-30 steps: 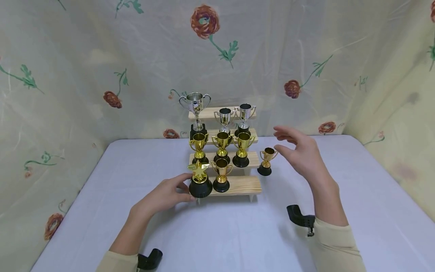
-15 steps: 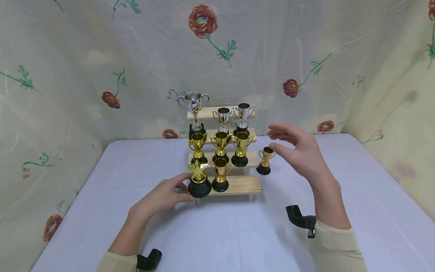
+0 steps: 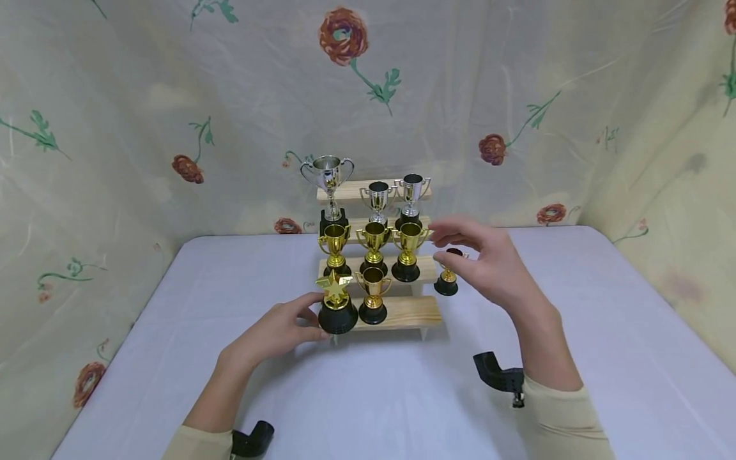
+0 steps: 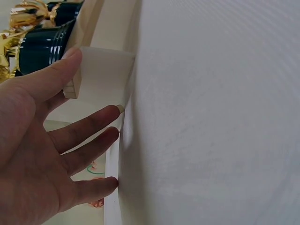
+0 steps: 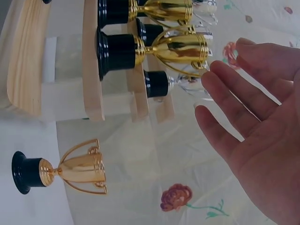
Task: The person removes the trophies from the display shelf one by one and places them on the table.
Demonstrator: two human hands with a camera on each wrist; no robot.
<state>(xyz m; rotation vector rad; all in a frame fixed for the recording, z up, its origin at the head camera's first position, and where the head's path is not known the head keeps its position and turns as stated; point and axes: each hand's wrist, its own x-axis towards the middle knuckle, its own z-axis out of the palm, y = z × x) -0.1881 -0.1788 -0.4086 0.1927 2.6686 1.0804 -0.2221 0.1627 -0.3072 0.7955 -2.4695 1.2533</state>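
Note:
My left hand (image 3: 284,327) is at the left end of a stepped wooden display shelf (image 3: 416,312), thumb and index finger about the lowest step while its other fingers (image 4: 96,189) stretch straight. A gold star trophy (image 3: 337,300) with a black base stands there, beside a small gold cup trophy (image 3: 373,295). My right hand (image 3: 489,268) hovers holding nothing, fingers spread, fingertips close to the right handle of a gold cup trophy (image 3: 409,250) on the second step. Below the hand, a small gold cup trophy (image 5: 77,168) stands upright on the table, partly hidden in the head view.
Two more gold cups (image 3: 374,246) share the second step. Silver cups stand higher up, including a tall one (image 3: 328,185) at left and a smaller one (image 3: 412,195) at right. A white cloth covers the table (image 3: 356,396); a flowered curtain (image 3: 247,115) hangs behind.
My right hand has moved left, from beside the small gold cup on the table to the second step's right gold cup. My left hand keeps its place.

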